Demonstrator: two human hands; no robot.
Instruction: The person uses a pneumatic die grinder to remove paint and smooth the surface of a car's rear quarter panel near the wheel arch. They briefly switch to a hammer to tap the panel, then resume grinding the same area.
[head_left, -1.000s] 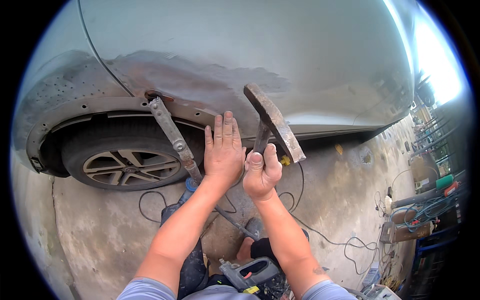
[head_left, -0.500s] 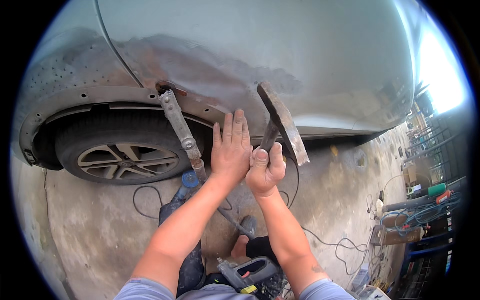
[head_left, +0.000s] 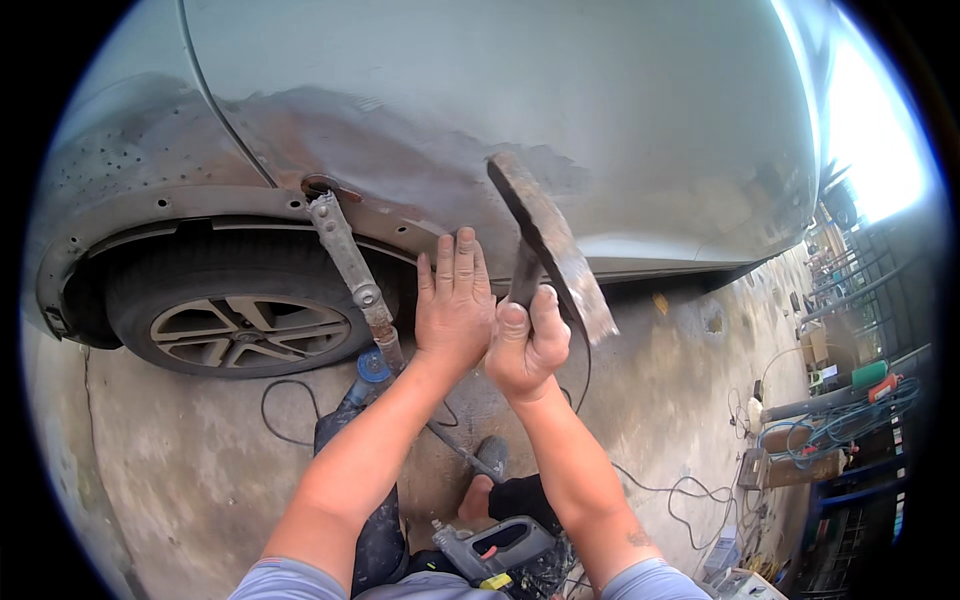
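Right hand (head_left: 527, 345) is closed around the handle of a hammer (head_left: 550, 245), thumb up along the shaft; the long flat head is raised at a slant, just in front of the sanded, rust-brown patch on the grey car panel (head_left: 560, 110). Whether the head touches the panel cannot be told. Left hand (head_left: 455, 300) is open, fingers straight and together, palm laid flat against the lower edge of the panel just beside the hammer handle; it grips nothing. A metal bar (head_left: 350, 270) hangs at a slant from the wheel-arch lip, left of the left hand, crossing in front of the tyre. The wheel (head_left: 245, 330) sits under the bare arch. Black cable (head_left: 290, 400) loops over the concrete floor (head_left: 180, 480). A grey power tool (head_left: 495, 545) lies between the forearms near the lower edge
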